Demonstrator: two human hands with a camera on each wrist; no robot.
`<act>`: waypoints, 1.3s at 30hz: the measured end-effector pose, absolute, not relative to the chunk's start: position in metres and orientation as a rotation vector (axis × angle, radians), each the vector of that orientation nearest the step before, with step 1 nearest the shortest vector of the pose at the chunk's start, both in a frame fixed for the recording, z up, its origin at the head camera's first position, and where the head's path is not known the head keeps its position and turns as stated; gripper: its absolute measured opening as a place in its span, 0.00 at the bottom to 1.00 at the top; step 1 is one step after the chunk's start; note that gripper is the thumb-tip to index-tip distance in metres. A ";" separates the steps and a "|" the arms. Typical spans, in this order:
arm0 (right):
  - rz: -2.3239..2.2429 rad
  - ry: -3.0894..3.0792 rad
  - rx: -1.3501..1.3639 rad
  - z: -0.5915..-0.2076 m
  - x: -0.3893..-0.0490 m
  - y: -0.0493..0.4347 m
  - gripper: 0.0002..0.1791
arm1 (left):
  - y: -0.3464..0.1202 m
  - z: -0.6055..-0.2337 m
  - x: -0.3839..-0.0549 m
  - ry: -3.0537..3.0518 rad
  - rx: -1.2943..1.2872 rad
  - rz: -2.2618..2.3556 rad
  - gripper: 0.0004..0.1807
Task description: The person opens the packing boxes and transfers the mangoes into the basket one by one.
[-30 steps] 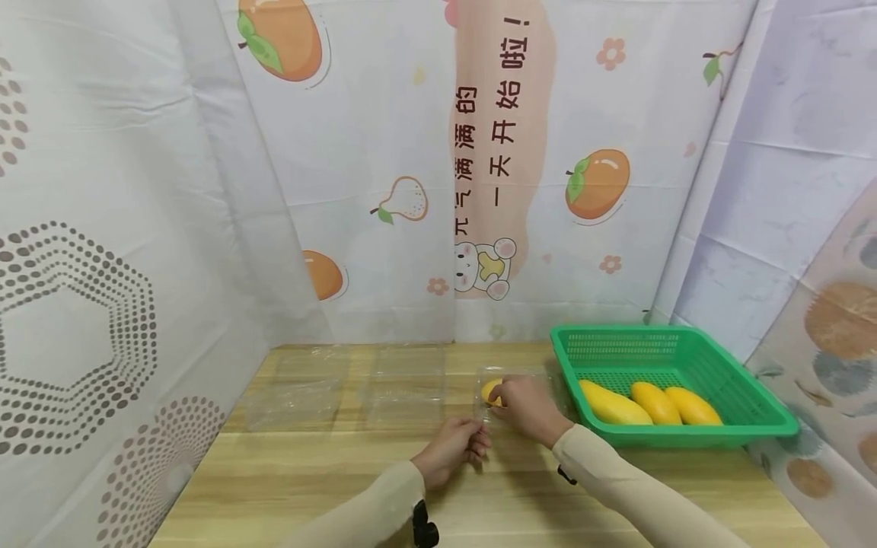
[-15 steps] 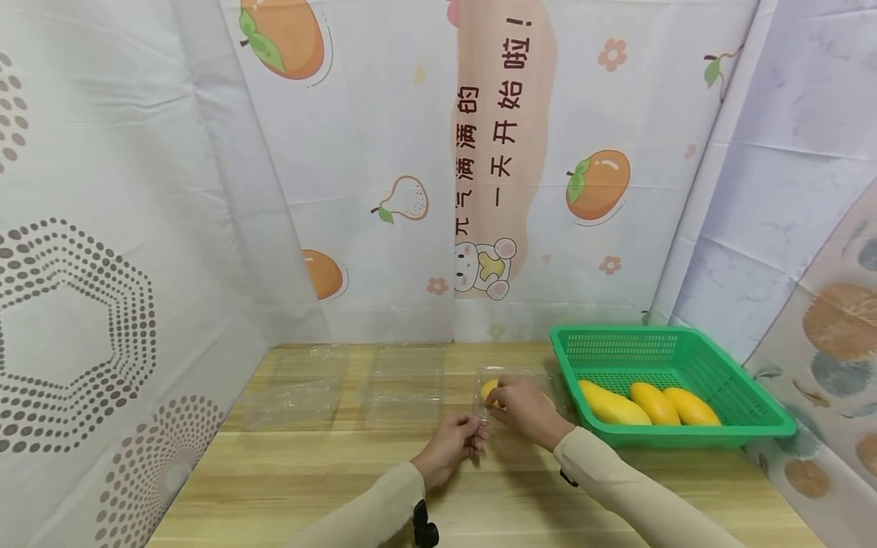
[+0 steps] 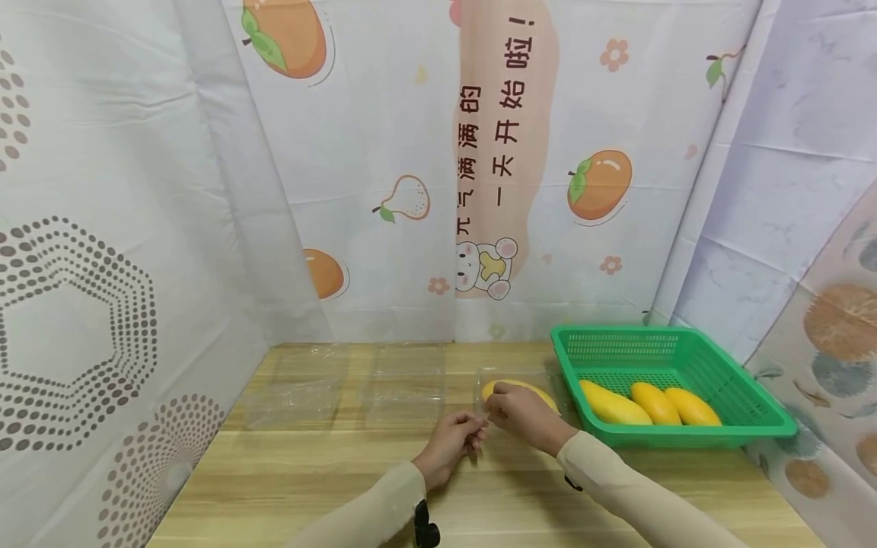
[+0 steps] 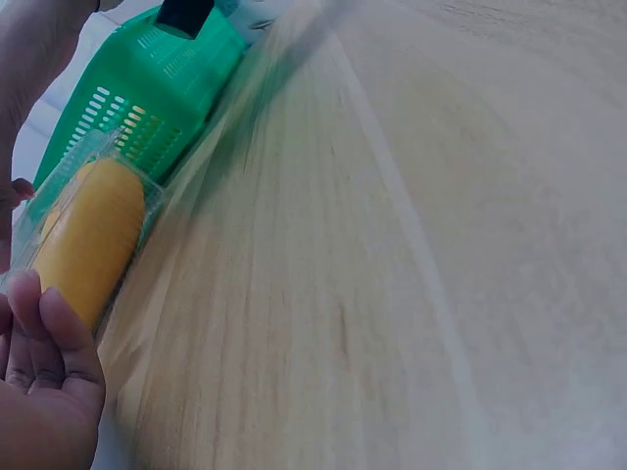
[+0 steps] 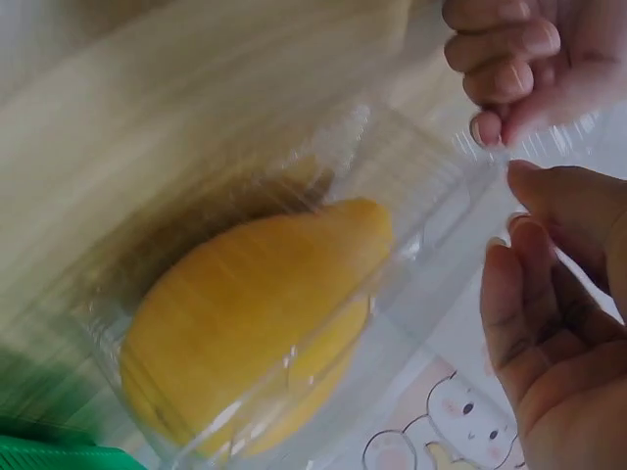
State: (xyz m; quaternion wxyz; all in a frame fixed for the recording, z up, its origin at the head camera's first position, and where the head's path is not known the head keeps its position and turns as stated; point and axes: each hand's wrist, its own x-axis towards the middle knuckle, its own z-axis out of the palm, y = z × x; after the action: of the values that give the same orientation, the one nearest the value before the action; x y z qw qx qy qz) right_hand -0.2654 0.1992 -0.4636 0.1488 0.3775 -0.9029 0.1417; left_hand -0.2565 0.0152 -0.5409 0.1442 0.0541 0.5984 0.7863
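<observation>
A yellow mango (image 3: 546, 396) lies inside a clear plastic box (image 3: 489, 373) on the wooden table. At the box's near left corner, my left hand (image 3: 448, 445) pinches the plastic edge between thumb and finger. My right hand (image 3: 527, 415) reaches over the front of the box to the same corner. There its thumb and fingertip grip the rim right beside the left fingertips. The right wrist view shows the mango (image 5: 260, 323) through the plastic, not touched by either hand.
To the right stands a green plastic basket (image 3: 685, 436) with several items, yellow mangoes (image 3: 612, 404) among them. Two more clear plastic boxes, a middle box (image 3: 407, 396) and a left box (image 3: 294, 399), sit left of the hands. A printed curtain (image 3: 384, 152) hangs behind the table.
My right fingers have left the mango and moved left and toward me to the box's corner, uncovering more of the mango. The left hand has stayed nearly in place.
</observation>
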 end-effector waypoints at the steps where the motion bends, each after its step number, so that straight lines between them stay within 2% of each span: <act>1: 0.406 -2.593 1.103 -0.464 -0.264 0.199 0.05 | 0.015 -0.541 -0.256 1.722 0.158 2.266 0.07; 11: 0.205 -2.624 1.140 -0.465 -0.259 0.188 0.05 | 0.015 -0.541 -0.255 1.759 0.156 2.256 0.07; 19: -0.038 -2.503 1.186 -0.465 -0.262 0.181 0.11 | 0.016 -0.542 -0.257 1.788 0.139 2.275 0.08; 39: 0.030 -2.213 1.181 -0.492 -0.269 0.186 0.19 | 0.021 -0.533 -0.256 1.851 0.011 2.262 0.09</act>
State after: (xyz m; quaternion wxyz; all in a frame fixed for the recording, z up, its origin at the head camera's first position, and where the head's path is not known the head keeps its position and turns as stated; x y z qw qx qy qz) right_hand -0.2687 0.1861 -0.4919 0.3112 0.4473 -0.8384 0.0115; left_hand -0.2564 0.0209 -0.5333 0.1093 0.0036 0.6296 0.7692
